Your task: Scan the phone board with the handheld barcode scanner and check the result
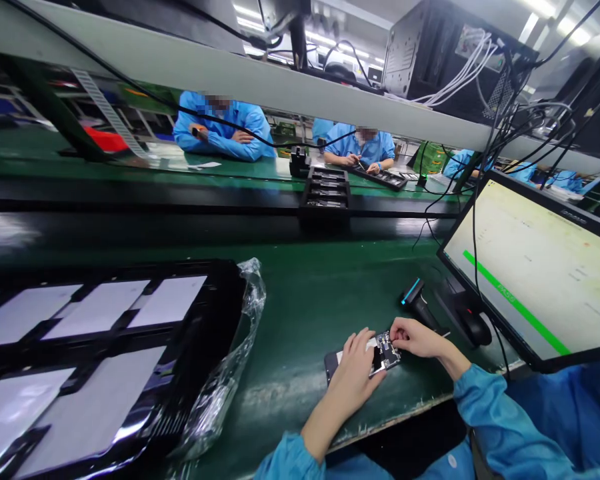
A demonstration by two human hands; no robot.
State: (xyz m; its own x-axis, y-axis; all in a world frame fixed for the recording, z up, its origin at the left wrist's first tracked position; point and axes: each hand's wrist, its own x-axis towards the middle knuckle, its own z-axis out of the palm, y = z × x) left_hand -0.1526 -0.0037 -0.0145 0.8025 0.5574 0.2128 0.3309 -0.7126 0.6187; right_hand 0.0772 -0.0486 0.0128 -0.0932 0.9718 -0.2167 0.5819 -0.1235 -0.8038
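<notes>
An opened phone lies on the green bench, its inner circuit board showing at the right end. My left hand rests across its middle and holds it, fingers over the far side and thumb along the near side. At the board's right end, my right hand has thumb and fingers pinched together, touching or very close to the board. Whatever the pinch holds is hidden or too small to name. A thin pale tip shows beside the right wrist, and I cannot tell what it belongs to.
A barcode scanner and a black mouse lie beyond my right hand. The monitor shows a green PASS bar. A black tray with white-covered slots and clear plastic wrap stands left. Cables hang right; co-workers sit opposite.
</notes>
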